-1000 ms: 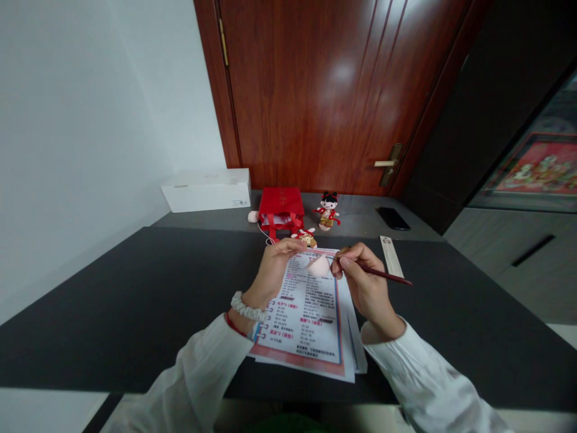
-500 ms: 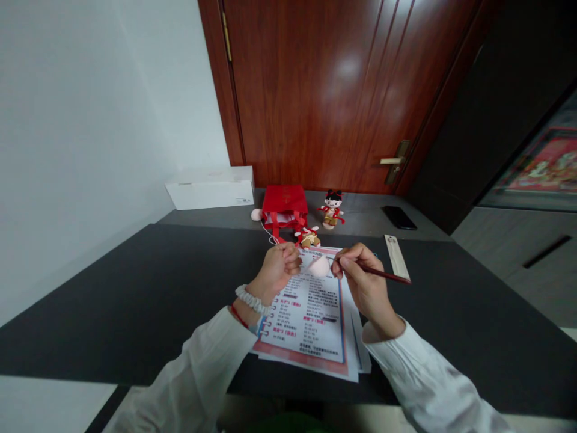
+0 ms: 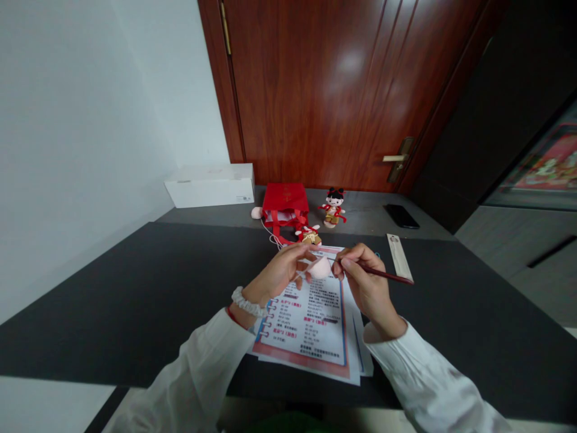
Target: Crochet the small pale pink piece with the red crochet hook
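on the person's left wrist (image 3: 243,302) sits a white ruffled hair band, with a thin red string bracelet (image 3: 233,317) beside it, and both arms wear loose white sleeves (image 3: 202,373). the right hand (image 3: 367,282) is closed in a pen grip around a thin dark red pen-shaped tool (image 3: 388,275), and the tool's far end points to three o'clock. the left hand (image 3: 279,273) is stretched toward it with long fingers (image 3: 295,255) lying at the upper edge of a small pale pink rounded piece (image 3: 321,268). i cannot tell if these fingers really grip the piece. this piece is between both hands, above a stack of white printed paper sheets with red borders (image 3: 311,337), which lies on a dark grey table (image 3: 135,300). at two o'clock from the right hand lies a narrow cream paper strip (image 3: 399,257). farther, at twelve o'clock, stand a red paper gift bag (image 3: 285,204) and a small doll in red clothes (image 3: 333,207). a small tan toy with red parts (image 3: 309,236) is just in front of them. at eleven o'clock is a white cardboard box (image 3: 208,185), at one o'clock a black smartphone (image 3: 401,216) lies flat, and behind everything is a reddish-brown wooden door (image 3: 315,90).
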`<state>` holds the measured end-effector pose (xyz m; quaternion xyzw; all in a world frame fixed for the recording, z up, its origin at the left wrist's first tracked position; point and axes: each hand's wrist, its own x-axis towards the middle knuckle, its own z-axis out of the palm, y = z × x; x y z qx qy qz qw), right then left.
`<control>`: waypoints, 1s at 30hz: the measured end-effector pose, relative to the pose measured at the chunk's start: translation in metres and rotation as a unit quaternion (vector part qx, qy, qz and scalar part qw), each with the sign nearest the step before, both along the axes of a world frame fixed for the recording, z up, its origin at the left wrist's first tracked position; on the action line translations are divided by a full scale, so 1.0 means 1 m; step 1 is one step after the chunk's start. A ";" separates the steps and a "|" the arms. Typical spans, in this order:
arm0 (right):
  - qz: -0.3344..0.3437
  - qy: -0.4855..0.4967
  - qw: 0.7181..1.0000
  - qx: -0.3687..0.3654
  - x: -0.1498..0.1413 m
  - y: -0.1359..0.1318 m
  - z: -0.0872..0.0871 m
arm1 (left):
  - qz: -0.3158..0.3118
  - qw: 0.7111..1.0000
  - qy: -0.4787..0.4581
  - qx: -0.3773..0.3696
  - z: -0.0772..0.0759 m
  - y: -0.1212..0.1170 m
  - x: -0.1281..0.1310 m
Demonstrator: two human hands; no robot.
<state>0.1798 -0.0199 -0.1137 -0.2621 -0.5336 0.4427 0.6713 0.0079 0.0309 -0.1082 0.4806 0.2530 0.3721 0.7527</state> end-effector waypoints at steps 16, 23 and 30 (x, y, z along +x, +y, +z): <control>-0.008 -0.023 1.000 0.000 0.000 0.002 -0.005 | 0.099 0.974 -0.173 -0.106 0.048 -0.013 -0.006; 0.054 -0.025 0.998 -0.005 -0.002 -0.001 -0.010 | 0.295 0.918 -0.156 0.213 0.047 -0.017 0.013; -0.008 -0.037 0.999 0.004 -0.002 -0.001 -0.007 | 0.281 0.761 0.149 0.565 0.008 -0.018 -0.006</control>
